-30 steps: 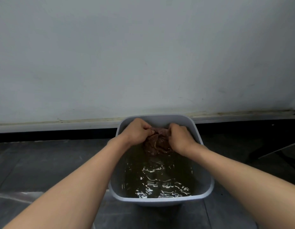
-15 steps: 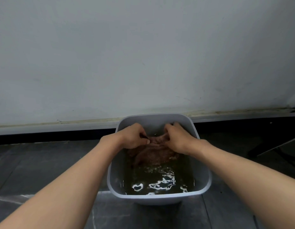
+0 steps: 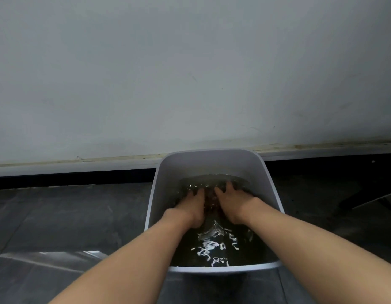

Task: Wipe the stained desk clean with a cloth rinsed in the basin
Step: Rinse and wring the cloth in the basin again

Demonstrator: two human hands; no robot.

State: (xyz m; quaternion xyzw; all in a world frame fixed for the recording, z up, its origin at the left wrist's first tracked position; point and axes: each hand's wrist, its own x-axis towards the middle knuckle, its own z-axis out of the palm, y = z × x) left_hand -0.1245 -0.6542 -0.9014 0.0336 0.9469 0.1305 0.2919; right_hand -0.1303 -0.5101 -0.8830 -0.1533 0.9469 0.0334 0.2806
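Slanting in from the lower corners of the frame, two bare forearms (image 3: 146, 255) are pointing toward a pale plastic basin (image 3: 223, 269) with rounded corners and smooth flaring sides, which is sitting on dark floor tiles (image 3: 69, 216). The near half of the basin is holding murky olive-brown water (image 3: 214, 244) that is throwing back broken white glints. Past that, at frame centre, the left hand (image 3: 193, 206) and right hand (image 3: 233, 202) are lying side by side, equally near, fingers stretched forward and a little spread, their tips dipping under the surface. The cloth (image 3: 210, 200) is showing only as a soft reddish-brown patch in the gap between the two hands, submerged and apparently running on beneath the fingers toward the frame's top; its long axis cannot be made out. Lifting it probably calls for both hands curling in toward each other. Beyond the basin, a scuffed skirting (image 3: 80, 168) and a matte grey wall (image 3: 190, 73) are filling the upper frame.
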